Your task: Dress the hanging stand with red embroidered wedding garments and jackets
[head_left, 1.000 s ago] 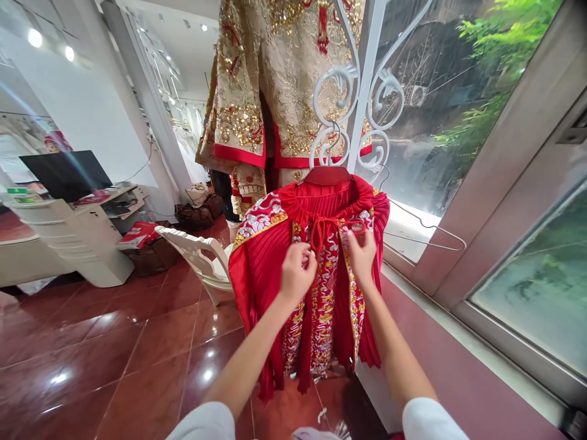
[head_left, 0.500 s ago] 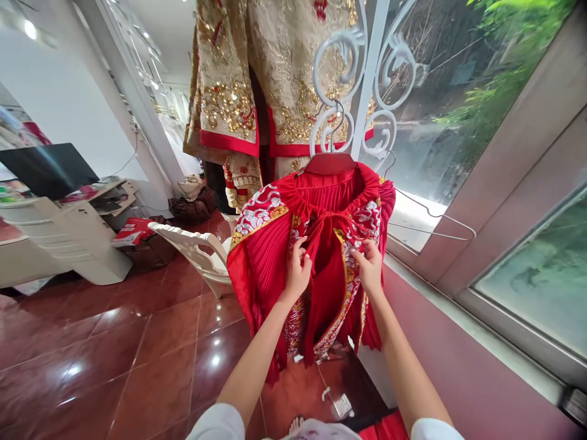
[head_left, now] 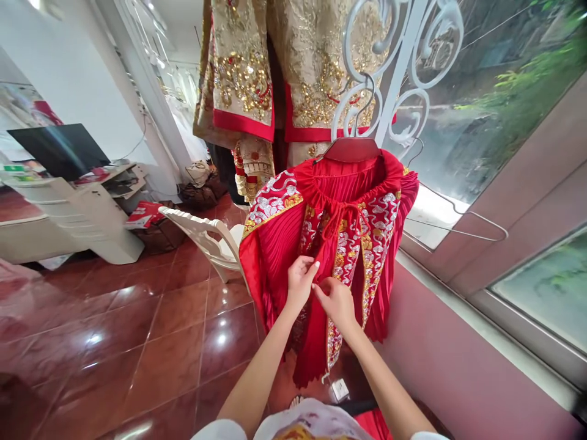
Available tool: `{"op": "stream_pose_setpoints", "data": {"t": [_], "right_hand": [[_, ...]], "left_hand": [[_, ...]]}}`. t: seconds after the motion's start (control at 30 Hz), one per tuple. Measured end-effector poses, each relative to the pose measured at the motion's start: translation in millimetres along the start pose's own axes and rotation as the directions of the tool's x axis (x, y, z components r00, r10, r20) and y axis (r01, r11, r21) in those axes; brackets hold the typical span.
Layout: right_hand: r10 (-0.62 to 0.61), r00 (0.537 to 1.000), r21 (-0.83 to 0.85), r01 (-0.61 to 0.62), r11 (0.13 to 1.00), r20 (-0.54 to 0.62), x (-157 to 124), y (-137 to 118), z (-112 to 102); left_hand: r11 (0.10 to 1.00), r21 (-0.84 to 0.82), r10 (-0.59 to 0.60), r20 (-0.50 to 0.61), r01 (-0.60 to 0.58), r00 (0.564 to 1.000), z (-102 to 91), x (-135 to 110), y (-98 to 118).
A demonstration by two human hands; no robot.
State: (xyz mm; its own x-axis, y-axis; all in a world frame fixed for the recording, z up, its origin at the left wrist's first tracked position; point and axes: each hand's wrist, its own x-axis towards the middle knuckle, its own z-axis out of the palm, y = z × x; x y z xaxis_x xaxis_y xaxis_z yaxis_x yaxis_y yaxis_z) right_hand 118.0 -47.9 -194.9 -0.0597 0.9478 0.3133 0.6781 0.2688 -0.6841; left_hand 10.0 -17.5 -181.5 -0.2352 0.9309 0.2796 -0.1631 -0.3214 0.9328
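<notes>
A red pleated cape (head_left: pixel 279 256) with silver and gold embroidered bands hangs on a dark red hanger (head_left: pixel 353 150). Its gathered neck is tied in front, and a red bow (head_left: pixel 337 220) shows there. Below the bow, at the cape's front opening, my left hand (head_left: pixel 301 284) pinches red fabric, thumb and forefinger together. My right hand (head_left: pixel 338 302) sits close beside it, fingers pinched on the red cloth by the inner edge of the right band. What exactly lies between the right fingertips is too small to make out.
Behind hangs a cream and gold sequined garment (head_left: pixel 321 91) with red hems. White scrollwork (head_left: pixel 389 91) holds the hanger beside the window. A bare wire hanger (head_left: pixel 458 220) juts out at right. A white chair (head_left: pixel 206 238) stands left; a desk (head_left: pixel 87 214) with a monitor is farther off.
Both hands have come down from the knot and closer together at the front opening. The tie now shows as a bow, and the front bands hang closer together. The view has shifted slightly.
</notes>
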Motion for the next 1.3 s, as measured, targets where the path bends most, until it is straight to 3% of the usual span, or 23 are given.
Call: {"op": "stream_pose_setpoints", "data": {"t": [0.13, 0.23, 0.3, 0.37, 0.43, 0.57, 0.7, 0.87, 0.97, 1.1, 1.3], "right_hand": [[-0.04, 0.998, -0.015, 0.041, 0.999, 0.043, 5, 1, 9], [0.088, 0.991, 0.178, -0.104, 0.979, 0.097, 12, 7, 3], [0.174, 0.962, 0.402, -0.247, 0.882, 0.209, 14, 13, -1], [0.185, 0.922, 0.537, -0.352, 0.767, 0.339, 15, 18, -2], [0.181, 0.889, 0.58, -0.418, 0.699, 0.421, 16, 22, -2], [0.227, 0.838, 0.614, -0.524, 0.59, 0.497, 23, 26, 0], [0.269, 0.831, 0.616, -0.545, 0.569, 0.487, 33, 27, 5], [0.31, 0.838, 0.636, -0.543, 0.548, 0.449, 45, 10, 0], [0.303, 0.868, 0.675, -0.497, 0.546, 0.394, 65, -17, -20], [0.239, 0.942, 0.774, -0.33, 0.541, 0.234, 97, -51, -60], [0.252, 0.944, 0.794, -0.318, 0.518, 0.214, 114, -75, -93]], "left_hand": [[0.999, 0.013, -0.04, 0.009, 0.04, 0.999, -6.5, -3, 5], [0.999, 0.038, -0.007, -0.012, 0.008, 1.0, -16.7, -5, 2], [0.992, 0.124, 0.031, 0.017, -0.033, 0.999, -22.2, -9, -10], [0.965, 0.256, 0.028, 0.114, -0.057, 0.993, -24.7, -14, -27], [0.932, 0.353, 0.009, 0.195, -0.079, 0.981, -24.7, -18, -45], [0.902, 0.404, 0.051, 0.253, -0.153, 0.966, -24.1, -21, -74], [0.89, 0.399, 0.09, 0.324, -0.222, 0.942, -24.2, -19, -89], [0.871, 0.441, 0.099, 0.272, -0.216, 0.957, -20.7, -16, -96], [0.852, 0.485, 0.096, 0.23, -0.199, 0.968, -19.4, -15, -99], [0.82, 0.541, 0.078, 0.216, -0.186, 0.973, -16.6, -19, -98], [0.752, 0.624, 0.078, 0.235, -0.212, 0.969, -11.6, -26, -79]]}}
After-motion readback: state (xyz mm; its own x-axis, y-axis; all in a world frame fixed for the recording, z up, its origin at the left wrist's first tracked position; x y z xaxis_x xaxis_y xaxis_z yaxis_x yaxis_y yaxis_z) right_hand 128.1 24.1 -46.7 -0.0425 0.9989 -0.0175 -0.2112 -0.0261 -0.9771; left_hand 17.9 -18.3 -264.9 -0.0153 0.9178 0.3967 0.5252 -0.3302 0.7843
